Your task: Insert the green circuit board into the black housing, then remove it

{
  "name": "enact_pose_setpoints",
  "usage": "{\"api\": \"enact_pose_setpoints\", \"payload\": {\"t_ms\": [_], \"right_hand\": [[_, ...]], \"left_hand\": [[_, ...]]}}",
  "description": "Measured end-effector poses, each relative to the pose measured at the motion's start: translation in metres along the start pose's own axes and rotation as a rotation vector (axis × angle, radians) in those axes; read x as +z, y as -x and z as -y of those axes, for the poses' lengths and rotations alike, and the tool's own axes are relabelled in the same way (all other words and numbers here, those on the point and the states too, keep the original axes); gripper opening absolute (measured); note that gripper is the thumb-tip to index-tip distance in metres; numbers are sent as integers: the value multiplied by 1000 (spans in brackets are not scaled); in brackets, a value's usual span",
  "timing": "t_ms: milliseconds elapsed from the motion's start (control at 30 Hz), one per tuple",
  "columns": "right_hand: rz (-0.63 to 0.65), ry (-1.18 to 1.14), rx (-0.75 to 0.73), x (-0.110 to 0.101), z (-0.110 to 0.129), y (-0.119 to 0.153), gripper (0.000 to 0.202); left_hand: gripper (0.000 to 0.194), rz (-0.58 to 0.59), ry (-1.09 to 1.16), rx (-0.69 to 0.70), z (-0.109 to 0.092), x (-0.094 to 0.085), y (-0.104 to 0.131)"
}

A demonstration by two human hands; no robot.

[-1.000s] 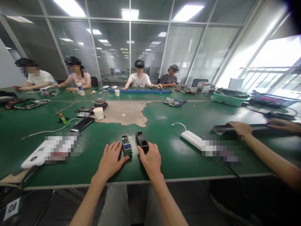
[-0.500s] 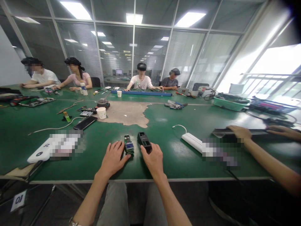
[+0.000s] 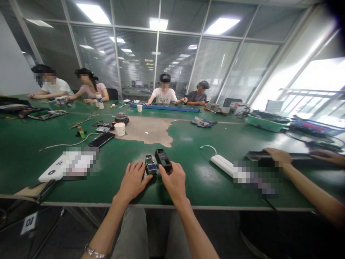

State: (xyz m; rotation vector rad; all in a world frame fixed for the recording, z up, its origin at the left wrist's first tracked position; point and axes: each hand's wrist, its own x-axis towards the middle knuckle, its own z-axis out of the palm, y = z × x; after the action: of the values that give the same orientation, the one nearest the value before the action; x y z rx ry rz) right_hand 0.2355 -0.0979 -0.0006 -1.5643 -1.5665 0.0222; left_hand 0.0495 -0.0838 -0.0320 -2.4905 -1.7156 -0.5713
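A small green circuit board module (image 3: 151, 164) with a little blue screen lies on the green table in front of me. My left hand (image 3: 134, 180) rests at its left side, fingers spread, thumb near its lower end. Just right of the module is a black plastic housing (image 3: 163, 159) with openings in its face. My right hand (image 3: 174, 177) holds this housing by its lower end, thumb on the left and fingers on the right. The two parts lie side by side, close together.
A white power strip (image 3: 223, 166) and another person's hands on a dark bar (image 3: 253, 156) are to the right. On the left are a white case (image 3: 52, 171), a phone (image 3: 101, 139) and a paper cup (image 3: 120, 128). Several people sit across the table.
The black housing has moved left, nearer the circuit board module, together with my right hand. The camera view has shifted slightly.
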Motion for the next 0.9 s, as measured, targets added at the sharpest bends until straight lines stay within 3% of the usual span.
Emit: {"api": "enact_pose_setpoints", "payload": {"t_ms": [200, 900], "right_hand": [[13, 5, -23, -1, 12, -2, 25], [42, -1, -19, 9, 40, -1, 28]], "left_hand": [[53, 0, 6, 4, -1, -3, 0], [57, 3, 13, 16, 1, -4, 2]]}}
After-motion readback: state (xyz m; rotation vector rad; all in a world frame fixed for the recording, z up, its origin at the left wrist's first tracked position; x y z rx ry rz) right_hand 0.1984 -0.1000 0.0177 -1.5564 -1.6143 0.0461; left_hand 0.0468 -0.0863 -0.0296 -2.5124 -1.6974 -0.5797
